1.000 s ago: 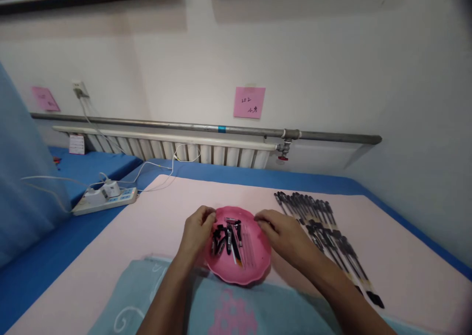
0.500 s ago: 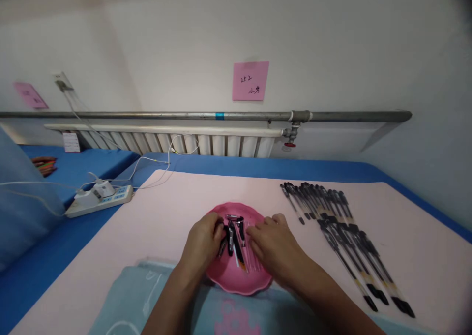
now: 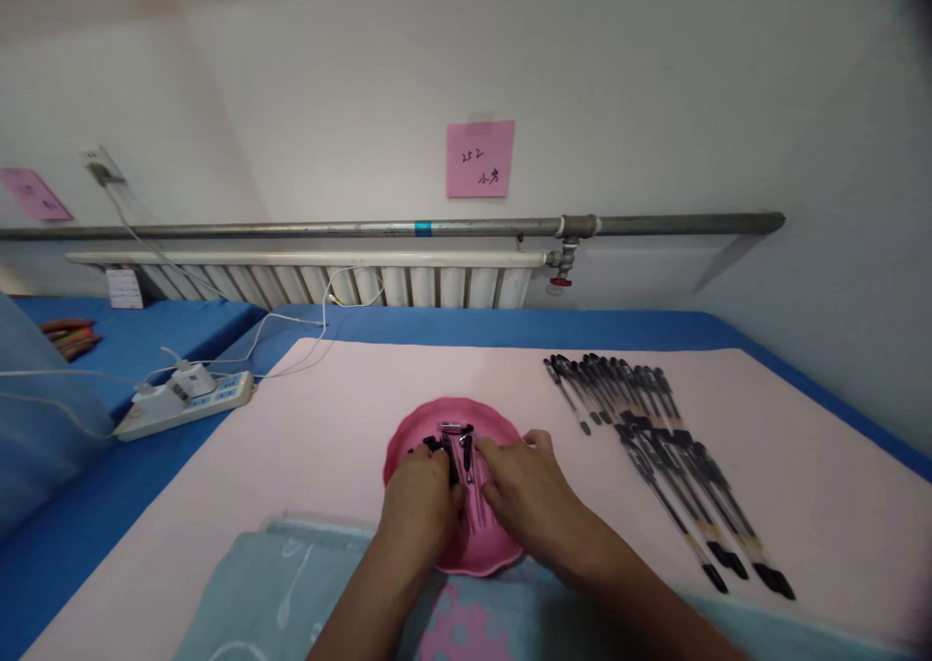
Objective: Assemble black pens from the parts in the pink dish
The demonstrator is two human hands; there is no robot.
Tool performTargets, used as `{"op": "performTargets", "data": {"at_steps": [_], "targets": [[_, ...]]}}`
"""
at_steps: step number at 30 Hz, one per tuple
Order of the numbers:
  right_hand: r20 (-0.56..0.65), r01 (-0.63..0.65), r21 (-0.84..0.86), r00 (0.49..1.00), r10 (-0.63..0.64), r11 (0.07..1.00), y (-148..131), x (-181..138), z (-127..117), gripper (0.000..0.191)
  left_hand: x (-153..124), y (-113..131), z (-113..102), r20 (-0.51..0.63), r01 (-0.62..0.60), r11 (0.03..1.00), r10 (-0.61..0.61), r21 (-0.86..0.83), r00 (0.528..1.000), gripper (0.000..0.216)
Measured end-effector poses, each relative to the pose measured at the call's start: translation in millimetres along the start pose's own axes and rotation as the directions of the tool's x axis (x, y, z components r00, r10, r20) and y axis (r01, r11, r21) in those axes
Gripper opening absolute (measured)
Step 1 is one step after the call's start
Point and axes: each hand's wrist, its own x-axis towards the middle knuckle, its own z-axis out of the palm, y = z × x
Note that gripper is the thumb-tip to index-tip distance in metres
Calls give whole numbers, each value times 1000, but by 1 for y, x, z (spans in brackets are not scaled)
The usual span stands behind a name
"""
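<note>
A pink scalloped plate [image 3: 403,435] holds loose pen parts: black caps [image 3: 466,447], a silver-clipped piece [image 3: 455,429] lying crosswise at the top, and clear tubes [image 3: 477,511]. My left hand [image 3: 422,501] is over the plate's left half, its fingers curled round black pen parts and hiding most of them. My right hand [image 3: 530,486] reaches in from the right. Its bent fingers close at the upper ends of the clear tubes; the exact grip is partly hidden.
Two slanting rows of black-capped pens [image 3: 677,477] lie right of the plate on the pink sheet [image 3: 327,428]. A light blue cloth [image 3: 291,574] with pink print is in front. A power strip [image 3: 185,404] with white cables lies left. A radiator [image 3: 393,282] stands behind.
My left hand has moved from the plate's left rim inward over the black parts, covering them. My right hand stays by the clear tubes. The view has shifted slightly.
</note>
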Motion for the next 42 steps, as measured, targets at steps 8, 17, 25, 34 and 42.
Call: {"op": "performTargets", "data": {"at_steps": [8,17,25,34,42], "targets": [[-27,-40,76,999,43,996,3,0,2,19,6,5,2,-78,38,998,-34,59,996,32],[-103,-57,129,992,70,990,4,1,-10,19,10,12,3,-84,21,998,-17,54,996,39],[-162,-98,316,975,155,944,14,4,-19,21,8,-2,-1,-114,34,993,-47,-111,992,29],[-112,-26,727,981,156,686,13,2,-36,23,8,-28,-12,91,96,429,-32,-898,995,30],[-115,-3,706,986,119,708,10,2,-33,22,6,-34,-10,104,74,467,39,-881,994,34]]}}
